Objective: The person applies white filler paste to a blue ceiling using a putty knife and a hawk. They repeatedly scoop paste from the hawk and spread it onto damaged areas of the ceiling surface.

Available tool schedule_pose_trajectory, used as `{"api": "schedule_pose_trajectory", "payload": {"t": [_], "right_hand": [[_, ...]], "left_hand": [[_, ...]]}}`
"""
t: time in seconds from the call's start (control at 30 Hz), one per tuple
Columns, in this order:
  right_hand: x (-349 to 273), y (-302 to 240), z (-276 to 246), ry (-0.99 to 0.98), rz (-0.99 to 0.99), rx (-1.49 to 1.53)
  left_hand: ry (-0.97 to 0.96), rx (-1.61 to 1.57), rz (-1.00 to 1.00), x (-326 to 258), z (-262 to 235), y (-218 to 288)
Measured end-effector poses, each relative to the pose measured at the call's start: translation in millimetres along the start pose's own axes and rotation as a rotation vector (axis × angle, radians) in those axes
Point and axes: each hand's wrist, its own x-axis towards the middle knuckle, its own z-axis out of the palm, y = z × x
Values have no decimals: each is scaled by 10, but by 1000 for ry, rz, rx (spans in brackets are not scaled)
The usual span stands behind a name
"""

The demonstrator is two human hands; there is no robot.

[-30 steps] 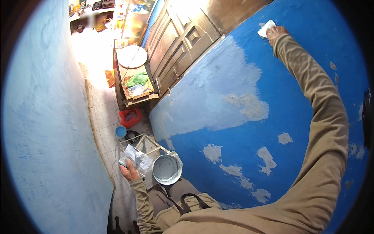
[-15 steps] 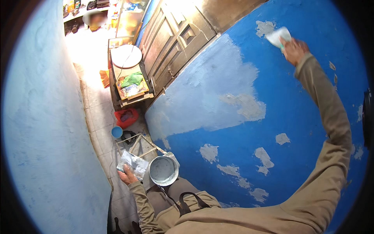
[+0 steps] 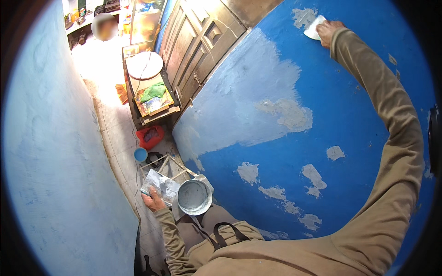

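Observation:
High on the blue wall [image 3: 350,133], my right hand [image 3: 330,33] is closed on a white putty scraper [image 3: 314,29]. Its blade lies against the wall at the lower right edge of a grey putty patch [image 3: 304,17]. Down by my legs, my left hand [image 3: 153,199] grips a flat putty board [image 3: 162,184] smeared with pale putty. Just right of that board is a round bucket [image 3: 194,198], its inside coated in grey. More dried-looking grey patches [image 3: 314,178] dot the wall, and a large pale blue-white area [image 3: 244,96] spreads left of the right hand.
A wooden frame [image 3: 168,168] stands beyond the bucket, near a blue cup [image 3: 140,154] and a red bag [image 3: 150,137]. Farther off are a low table [image 3: 146,120] and a carved wooden door [image 3: 202,50]. A pale blue wall [image 3: 60,152] bounds the left; another person [image 3: 105,27] is at the far end.
My right hand has moved left and up with the scraper, whose blade now sits closer against the top patch. My left hand still holds the board by the bucket, slightly shifted.

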Motion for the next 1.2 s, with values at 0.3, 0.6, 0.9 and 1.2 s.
{"api": "schedule_pose_trajectory", "payload": {"t": [0.3, 0.6, 0.9, 1.2], "right_hand": [[-163, 133, 117, 226, -48, 82], [398, -120, 206, 285, 245, 153], [-193, -479, 313, 40, 96, 80], [159, 63, 307, 257, 187, 140]], "left_hand": [[41, -64, 6, 59, -72, -324], [-5, -80, 82, 113, 9, 112], [-4, -67, 26, 141, -19, -239], [-57, -74, -43, 148, -124, -295]]}}
